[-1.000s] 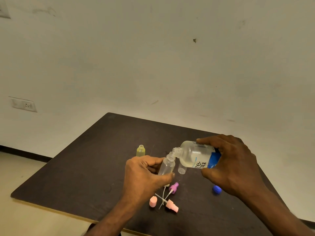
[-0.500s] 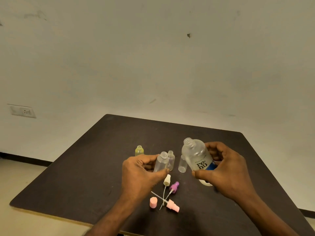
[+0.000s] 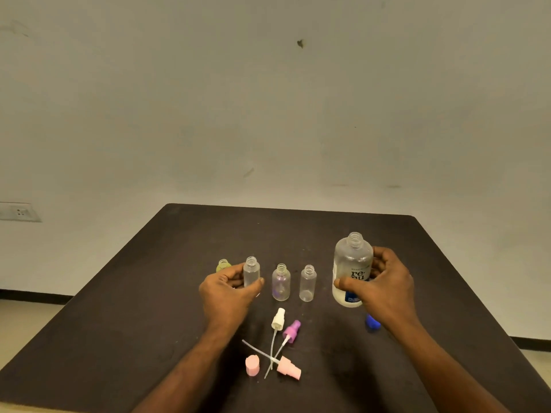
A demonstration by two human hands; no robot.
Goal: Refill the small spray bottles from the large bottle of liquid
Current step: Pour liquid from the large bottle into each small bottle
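Observation:
My right hand (image 3: 384,289) grips the large clear bottle (image 3: 351,263) with a blue and white label; it stands upright and uncapped on the dark table (image 3: 149,293). My left hand (image 3: 228,289) holds a small clear bottle (image 3: 251,271) upright at the table. Two more small clear bottles (image 3: 281,283) (image 3: 307,284) stand open between my hands. A small yellow bottle (image 3: 223,265) sits behind my left hand, partly hidden.
Loose spray heads lie in front of the bottles: a white one (image 3: 278,318), a purple one (image 3: 291,331) and a pink one (image 3: 287,368), their tubes crossing. A pink cap (image 3: 252,365) is beside them. A blue cap (image 3: 372,321) peeks from under my right wrist.
The large bottle went from tilted over the small bottle's mouth to upright and down onto the table at the right. My left hand lowered its small bottle to the left of the others.

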